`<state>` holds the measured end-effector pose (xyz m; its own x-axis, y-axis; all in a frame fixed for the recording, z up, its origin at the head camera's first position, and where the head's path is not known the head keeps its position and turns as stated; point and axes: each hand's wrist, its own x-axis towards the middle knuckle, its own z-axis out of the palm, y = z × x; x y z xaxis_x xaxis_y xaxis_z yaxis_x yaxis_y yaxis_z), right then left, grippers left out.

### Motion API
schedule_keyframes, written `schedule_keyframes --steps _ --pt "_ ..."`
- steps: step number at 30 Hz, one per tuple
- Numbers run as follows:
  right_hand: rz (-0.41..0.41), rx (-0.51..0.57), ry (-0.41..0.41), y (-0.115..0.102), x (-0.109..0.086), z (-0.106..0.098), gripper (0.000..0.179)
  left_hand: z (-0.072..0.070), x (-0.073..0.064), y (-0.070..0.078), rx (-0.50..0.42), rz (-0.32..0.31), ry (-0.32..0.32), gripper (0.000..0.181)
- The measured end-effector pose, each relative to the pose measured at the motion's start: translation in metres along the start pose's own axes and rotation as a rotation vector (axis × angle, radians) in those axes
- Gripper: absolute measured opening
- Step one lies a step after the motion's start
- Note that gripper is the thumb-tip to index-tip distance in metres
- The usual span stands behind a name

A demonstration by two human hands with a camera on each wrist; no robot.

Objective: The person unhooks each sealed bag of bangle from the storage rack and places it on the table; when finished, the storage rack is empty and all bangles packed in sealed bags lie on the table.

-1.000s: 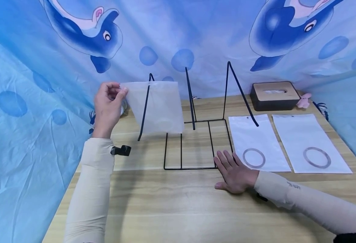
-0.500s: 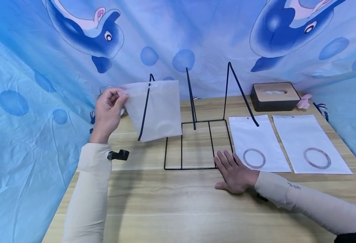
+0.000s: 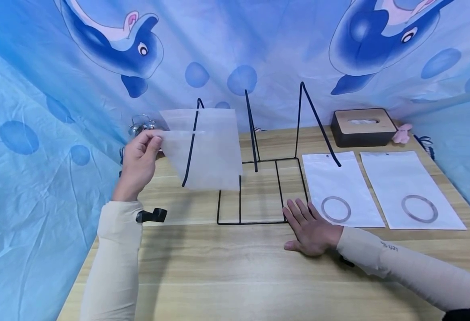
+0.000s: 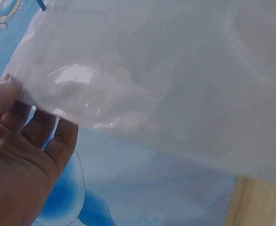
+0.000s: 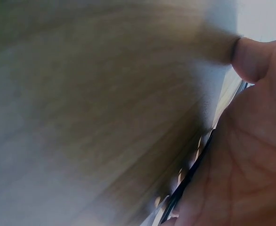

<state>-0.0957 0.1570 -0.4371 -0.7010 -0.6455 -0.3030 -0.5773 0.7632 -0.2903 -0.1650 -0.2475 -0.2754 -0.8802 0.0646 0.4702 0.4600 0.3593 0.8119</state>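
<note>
My left hand [image 3: 136, 162] pinches the upper left corner of a translucent white zip bag [image 3: 214, 171], which hangs on the left arm of a black wire rack [image 3: 262, 222]. Just behind it, higher on the same arm, hangs another translucent bag [image 3: 218, 119]. The left wrist view shows the thumb and fingertips at the edge of the held bag [image 4: 175, 108], with a faint round shape inside. My right hand [image 3: 311, 229] lies flat, fingers spread, over the front right corner of the rack's base. Its palm [image 5: 255, 150] fills the right side of the right wrist view.
Two white bags, left [image 3: 339, 187] and right [image 3: 407, 183], each showing a ring, lie on the wooden table [image 3: 235, 276] right of the rack. At the back are a tissue box [image 3: 363, 133], a pink toy [image 3: 402, 133] and a silver alarm clock [image 3: 138, 128]. The rack's middle and right arms stick forward.
My left hand has come down and towards me, drawing the front bag along the rack arm. The second bag now shows separately behind it. My right hand has stayed in place.
</note>
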Motion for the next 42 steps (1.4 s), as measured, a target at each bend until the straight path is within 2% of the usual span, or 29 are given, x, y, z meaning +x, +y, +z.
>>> schedule_keyframes --steps 4,7,14,18,24,33,39,42 --pt "0.006 0.008 -0.020 -0.002 -0.001 -0.004 0.093 0.005 -0.005 0.001 -0.054 -0.006 0.002 0.020" --pt "0.013 0.014 -0.016 -0.005 -0.002 -0.006 0.091 0.011 -0.006 0.003 -0.081 -0.002 -0.019 0.018" --pt "0.010 0.015 0.005 -0.007 -0.002 -0.006 0.091 0.023 -0.010 0.008 -0.268 -0.038 -0.140 0.020" --pt "0.012 0.001 0.007 -0.008 -0.002 -0.006 0.091 0.024 -0.013 0.008 -0.274 -0.056 -0.151 0.019" --pt "-0.003 0.028 0.010 -0.005 -0.002 -0.004 0.091 0.020 -0.017 0.007 -0.343 -0.056 -0.198 0.019" --pt "-0.020 0.029 0.032 -0.004 -0.003 -0.005 0.091 0.021 -0.029 0.010 -0.399 -0.073 -0.202 0.018" --pt "-0.046 0.048 0.055 0.003 -0.001 0.002 0.092 0.016 -0.039 0.012 -0.437 -0.082 -0.202 0.017" --pt "-0.039 0.007 0.061 0.006 0.001 0.006 0.094 0.012 -0.042 0.013 -0.453 -0.084 -0.194 0.016"
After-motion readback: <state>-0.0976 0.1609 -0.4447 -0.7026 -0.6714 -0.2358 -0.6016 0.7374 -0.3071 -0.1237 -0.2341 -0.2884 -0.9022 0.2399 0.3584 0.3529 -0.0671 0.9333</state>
